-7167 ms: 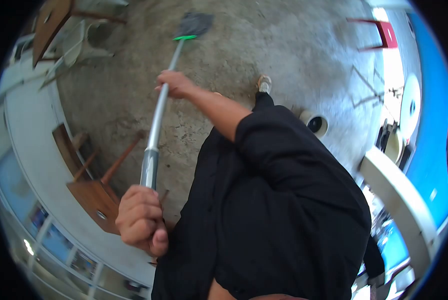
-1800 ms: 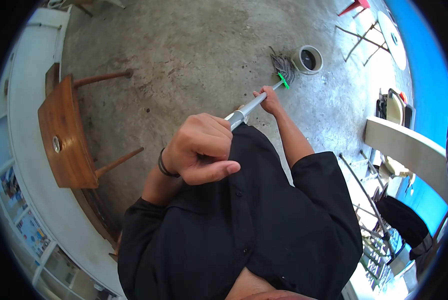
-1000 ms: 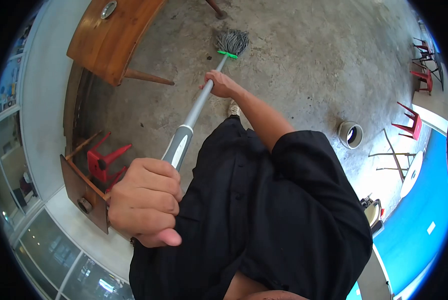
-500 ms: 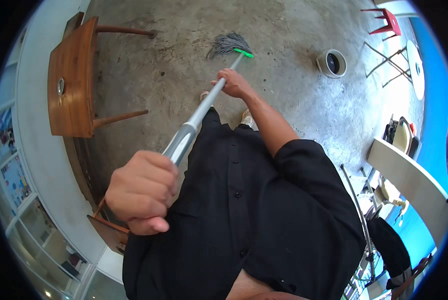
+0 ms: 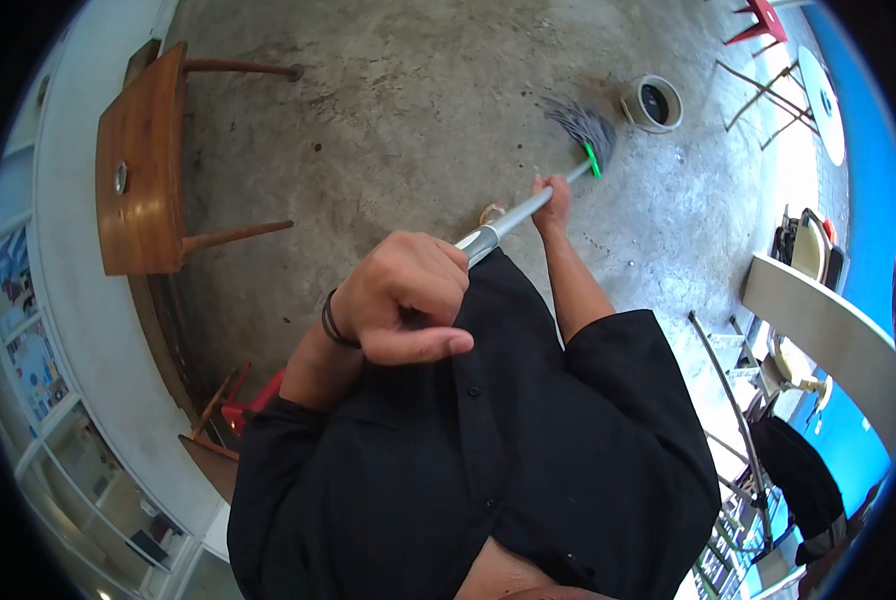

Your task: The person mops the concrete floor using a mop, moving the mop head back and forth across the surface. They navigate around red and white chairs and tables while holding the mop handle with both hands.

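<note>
A mop with grey strings (image 5: 583,125) and a green clamp (image 5: 593,160) rests on the concrete floor ahead of me, right of centre. Its silver pole (image 5: 516,217) slants back toward my chest. At the pole's upper end my left hand (image 5: 408,300) is closed around the grip, thumb jutting out to the right, a dark band on the wrist. Farther down, close to the clamp, my right hand (image 5: 553,205) wraps the pole. The fist hides the top end of the handle.
Just beyond the mop strings stands a round pale pot (image 5: 653,104) with a dark inside. A wooden table (image 5: 143,200) is at left, its legs reaching over the floor. At right are a white round table (image 5: 820,105), a red stool (image 5: 758,22) and a pale counter (image 5: 818,310).
The mop head has swept right across the floor toward the pot. Both hands have moved right with the pole, still gripping it.
</note>
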Demonstrator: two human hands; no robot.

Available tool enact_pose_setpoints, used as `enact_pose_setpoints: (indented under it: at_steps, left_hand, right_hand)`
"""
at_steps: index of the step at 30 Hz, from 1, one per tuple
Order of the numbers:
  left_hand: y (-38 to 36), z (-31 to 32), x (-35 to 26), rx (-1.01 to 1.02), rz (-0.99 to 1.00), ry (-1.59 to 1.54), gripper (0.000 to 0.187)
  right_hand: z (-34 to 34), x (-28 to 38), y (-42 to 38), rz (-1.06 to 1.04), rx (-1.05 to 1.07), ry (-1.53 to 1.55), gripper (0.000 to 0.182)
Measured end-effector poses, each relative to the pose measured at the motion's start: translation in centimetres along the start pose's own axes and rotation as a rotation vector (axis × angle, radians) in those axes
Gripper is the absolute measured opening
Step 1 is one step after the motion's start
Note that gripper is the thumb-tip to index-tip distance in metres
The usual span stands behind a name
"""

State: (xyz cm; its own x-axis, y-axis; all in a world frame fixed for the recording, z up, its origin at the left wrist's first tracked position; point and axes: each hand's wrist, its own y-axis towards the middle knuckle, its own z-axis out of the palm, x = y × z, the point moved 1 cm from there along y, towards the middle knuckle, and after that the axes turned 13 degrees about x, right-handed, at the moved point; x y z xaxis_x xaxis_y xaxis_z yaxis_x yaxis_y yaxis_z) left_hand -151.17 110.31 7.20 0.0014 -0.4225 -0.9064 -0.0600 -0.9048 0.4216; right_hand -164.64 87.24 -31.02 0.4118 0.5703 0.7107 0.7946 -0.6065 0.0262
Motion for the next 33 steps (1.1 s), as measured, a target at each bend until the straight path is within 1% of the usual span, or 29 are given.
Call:
enact_pose_setpoints:
  at_steps: [3, 6, 9, 12, 13, 16, 18, 19, 20, 21, 23, 27, 29, 31, 33]
  left_hand:
    - [-4.9, -0.1, -1.8, -0.077, -0.038, 0.072, 0.033]
    - [-10.2, -0.4, -5.7, -0.134, -0.101, 0.171, 0.034]
    - [-16.5, 0.0, -9.1, -0.273, -0.024, 0.259, 0.037]
    - [-22.7, 1.1, -13.9, -0.517, -0.008, 0.398, 0.042]
    - [-25.1, 1.4, -15.5, -0.547, -0.007, 0.453, 0.044]
    - [-31.1, 4.7, -19.0, -0.797, -0.034, 0.596, 0.04]
    - [-33.4, 7.2, -21.0, -0.915, -0.111, 0.653, 0.037]
    - [-34.0, 8.4, -22.0, -0.963, -0.149, 0.667, 0.036]
    - [-34.5, 9.3, -22.8, -1.007, -0.186, 0.68, 0.036]
    - [-34.8, 10.0, -23.4, -0.981, -0.181, 0.698, 0.037]
    - [-34.9, 11.1, -24.1, -0.918, -0.166, 0.738, 0.04]
    - [-33.7, 12.9, -25.1, -0.96, -0.121, 0.736, 0.036]
    - [-32.9, 14.1, -25.1, -1.001, -0.107, 0.708, 0.036]
    - [-30.8, 14.8, -24.3, -0.948, -0.095, 0.692, 0.037]
    - [-28.0, 15.3, -23.3, -0.88, -0.086, 0.669, 0.04]
  right_hand:
    - [3.3, 2.5, -2.2, -0.028, -0.019, 0.035, 0.033]
    - [8.1, 6.5, -2.6, -0.114, 0.027, 0.044, 0.035]
    - [14.1, 13.2, -2.6, -0.247, 0.102, 0.154, 0.035]
    - [21.0, 21.1, -4.0, -0.337, 0.241, 0.21, 0.035]
    - [23.5, 23.8, -4.9, -0.394, 0.292, 0.225, 0.035]
    - [30.1, 31.0, -8.5, -0.525, 0.5, 0.227, 0.035]
    - [33.2, 35.0, -11.4, -0.56, 0.635, 0.265, 0.034]
    - [34.0, 36.8, -12.5, -0.563, 0.747, 0.278, 0.034]
    - [34.6, 38.5, -13.6, -0.562, 0.855, 0.29, 0.033]
    - [35.2, 39.6, -14.9, -0.556, 0.959, 0.302, 0.033]
    - [36.1, 41.2, -17.2, -0.599, 1.052, 0.254, 0.035]
    - [34.5, 42.4, -19.6, -0.679, 1.202, 0.139, 0.038]
    - [32.8, 41.5, -19.7, -0.707, 1.198, 0.122, 0.038]
    - [30.0, 39.7, -19.2, -0.717, 1.181, 0.11, 0.038]
    - [26.5, 37.4, -18.3, -0.685, 1.164, 0.097, 0.038]
